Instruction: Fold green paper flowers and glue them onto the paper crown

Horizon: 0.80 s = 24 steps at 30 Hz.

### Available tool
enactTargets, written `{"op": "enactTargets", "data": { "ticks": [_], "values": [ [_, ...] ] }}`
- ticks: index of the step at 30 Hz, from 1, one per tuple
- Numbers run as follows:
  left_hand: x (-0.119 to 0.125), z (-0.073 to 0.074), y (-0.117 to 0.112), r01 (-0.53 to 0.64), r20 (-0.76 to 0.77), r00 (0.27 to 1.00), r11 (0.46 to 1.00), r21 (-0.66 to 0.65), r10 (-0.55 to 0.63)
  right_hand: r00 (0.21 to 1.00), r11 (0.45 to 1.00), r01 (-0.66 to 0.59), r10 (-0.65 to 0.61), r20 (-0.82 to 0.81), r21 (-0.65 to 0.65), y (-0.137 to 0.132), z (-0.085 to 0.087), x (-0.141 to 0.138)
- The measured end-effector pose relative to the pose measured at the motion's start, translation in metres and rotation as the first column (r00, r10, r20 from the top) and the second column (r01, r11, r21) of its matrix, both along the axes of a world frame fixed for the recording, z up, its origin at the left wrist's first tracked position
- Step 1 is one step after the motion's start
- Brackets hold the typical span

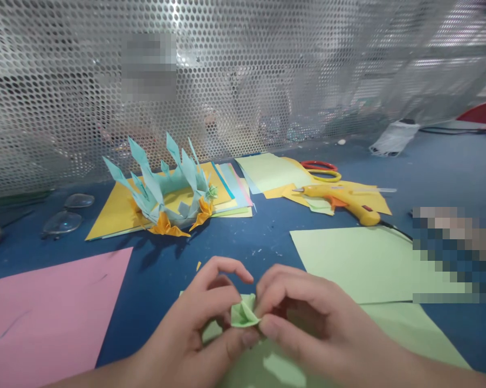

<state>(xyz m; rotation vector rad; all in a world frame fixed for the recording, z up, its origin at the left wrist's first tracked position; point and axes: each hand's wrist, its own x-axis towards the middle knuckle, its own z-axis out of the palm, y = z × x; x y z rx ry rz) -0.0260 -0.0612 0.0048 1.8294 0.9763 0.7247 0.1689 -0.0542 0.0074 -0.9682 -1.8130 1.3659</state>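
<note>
Between my two hands is a small folded piece of light green paper (pixel 244 313), with creased petal-like flaps. My left hand (pixel 210 315) pinches its left and lower side between thumb and fingers, the index finger arched above. On the right, my right hand (pixel 301 307) grips the paper's edge with thumb and fingertips. Light green sheets (pixel 262 366) lie on the table below the hands. Beyond them stands a pale blue folded-paper crown (pixel 156 196) with tall pointed spikes, orange paper figures (pixel 168 226) and a green paper flower (pixel 212 192) at its base.
A yellow glue gun (pixel 343 198) rests on yellow paper at the right, near red and yellow scissors (pixel 321 171). Eyeglasses (pixel 67 221) lie at the left, above a pink sheet (pixel 52 318). Coloured paper (pixel 230 188) sits under the crown. A perforated metal screen (pixel 226 70) bounds the back.
</note>
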Motion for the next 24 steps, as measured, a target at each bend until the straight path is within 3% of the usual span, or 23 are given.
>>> {"op": "enactTargets", "data": {
  "ticks": [3,7,10,13,19,24],
  "values": [
    [-0.001,-0.001,-0.002,-0.052,0.025,0.998,0.995,0.089,0.050,0.982,0.973,-0.057,0.015,-0.187,-0.225,0.002,-0.003,0.002],
    [-0.002,-0.003,-0.001,-0.065,0.042,0.997,0.993,0.102,0.061,0.944,0.815,-0.129,-0.073,-0.320,-0.566,0.006,-0.005,0.002],
    [-0.002,-0.003,-0.001,-0.021,0.034,0.999,0.994,0.105,0.017,0.953,0.745,-0.177,-0.033,-0.300,-0.643,0.008,-0.003,0.001],
    [-0.002,0.000,-0.003,0.061,0.034,0.997,0.992,0.108,-0.065,0.961,0.710,-0.192,-0.006,-0.278,-0.678,0.007,0.000,0.002],
    [-0.002,0.006,-0.005,0.107,-0.036,0.994,0.994,0.006,-0.106,0.970,0.699,-0.187,0.020,-0.243,-0.691,0.007,0.000,0.003],
    [-0.002,-0.004,-0.001,0.023,0.031,0.999,0.999,-0.042,-0.022,0.995,0.832,-0.089,0.053,-0.082,-0.548,0.006,0.003,0.001]
  ]
}}
